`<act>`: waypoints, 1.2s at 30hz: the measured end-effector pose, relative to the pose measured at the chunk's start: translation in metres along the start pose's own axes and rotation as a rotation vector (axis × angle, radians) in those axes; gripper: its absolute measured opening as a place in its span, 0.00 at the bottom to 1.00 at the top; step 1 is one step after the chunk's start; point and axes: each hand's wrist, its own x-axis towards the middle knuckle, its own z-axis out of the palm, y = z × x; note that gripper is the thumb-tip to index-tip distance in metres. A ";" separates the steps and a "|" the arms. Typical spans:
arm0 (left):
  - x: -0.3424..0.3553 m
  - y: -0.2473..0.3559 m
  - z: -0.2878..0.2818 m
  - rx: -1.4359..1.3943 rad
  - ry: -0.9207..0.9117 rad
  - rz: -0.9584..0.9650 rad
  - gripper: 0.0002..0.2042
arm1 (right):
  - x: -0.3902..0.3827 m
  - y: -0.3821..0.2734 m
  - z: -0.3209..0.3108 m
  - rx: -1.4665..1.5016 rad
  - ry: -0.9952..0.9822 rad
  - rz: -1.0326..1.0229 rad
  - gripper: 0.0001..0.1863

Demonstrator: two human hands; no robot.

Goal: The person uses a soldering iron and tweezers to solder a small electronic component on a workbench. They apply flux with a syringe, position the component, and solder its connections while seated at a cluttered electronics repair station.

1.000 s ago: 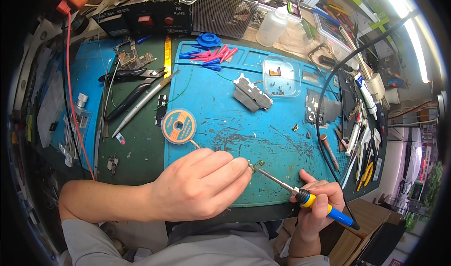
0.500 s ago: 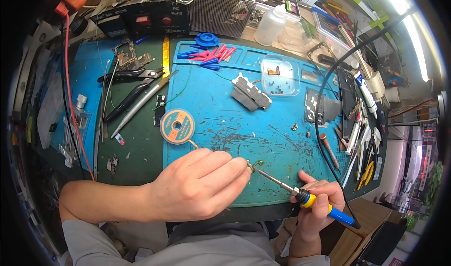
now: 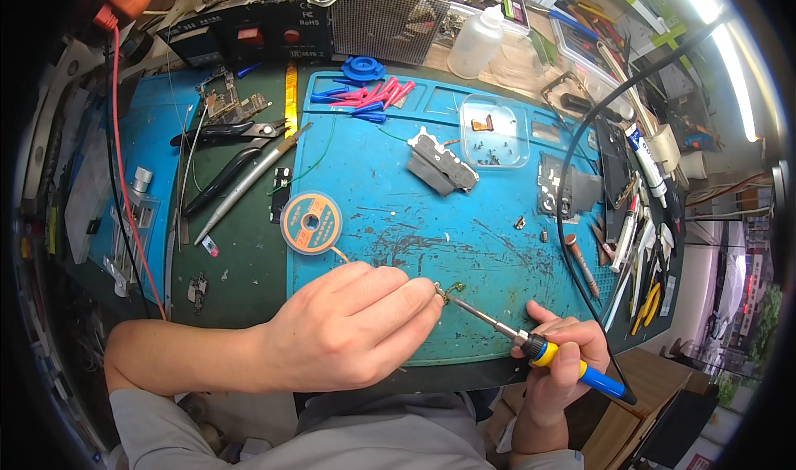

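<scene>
My right hand [image 3: 568, 355] is wrapped round a soldering iron [image 3: 580, 374] with a blue and yellow handle. Its metal tip points left and meets, or nearly meets, a small green circuit board piece [image 3: 453, 289]. My left hand [image 3: 365, 325] is closed, thumb and fingertips pinching that piece at its left end; the fingers hide part of it. A clear spool of copper braid [image 3: 312, 223] with an orange label lies just beyond my left hand. Its strand runs under or into the left fingers; where it ends I cannot see.
A blue silicone mat [image 3: 373, 188] covers the bench. On it lie a grey metal-and-black part [image 3: 439, 165], pink and blue cone tips [image 3: 377, 97] and a clear tray of screws [image 3: 495, 134]. Pliers [image 3: 222, 180] and tweezers [image 3: 249, 186] lie left. A black cable [image 3: 567, 171] arcs down at right.
</scene>
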 end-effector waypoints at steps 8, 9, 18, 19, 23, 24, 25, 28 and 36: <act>0.001 0.000 -0.002 0.001 -0.011 -0.003 0.15 | 0.000 0.001 -0.001 -0.010 -0.008 -0.005 0.17; 0.001 0.000 -0.002 0.002 -0.011 -0.002 0.15 | 0.000 0.001 -0.001 -0.011 -0.008 -0.006 0.17; 0.000 0.000 -0.001 -0.002 -0.004 -0.001 0.15 | 0.000 0.002 -0.002 -0.014 -0.009 -0.009 0.17; 0.000 0.000 -0.001 -0.003 -0.004 -0.001 0.15 | 0.000 0.002 -0.002 -0.014 -0.009 -0.009 0.17; 0.000 0.000 0.000 -0.006 -0.001 -0.001 0.15 | -0.001 0.002 -0.002 -0.010 -0.008 -0.009 0.17; 0.000 0.000 0.000 -0.004 -0.002 0.000 0.15 | -0.001 0.002 -0.002 -0.011 -0.007 -0.009 0.17; 0.000 0.000 0.000 -0.003 -0.004 0.000 0.15 | -0.001 0.002 -0.002 -0.011 -0.006 -0.008 0.17; 0.000 0.000 -0.001 -0.004 -0.006 0.000 0.15 | -0.001 0.004 -0.003 -0.022 -0.008 -0.017 0.18; 0.000 0.000 0.000 -0.002 0.000 0.002 0.15 | 0.000 0.001 0.000 -0.021 0.003 -0.003 0.19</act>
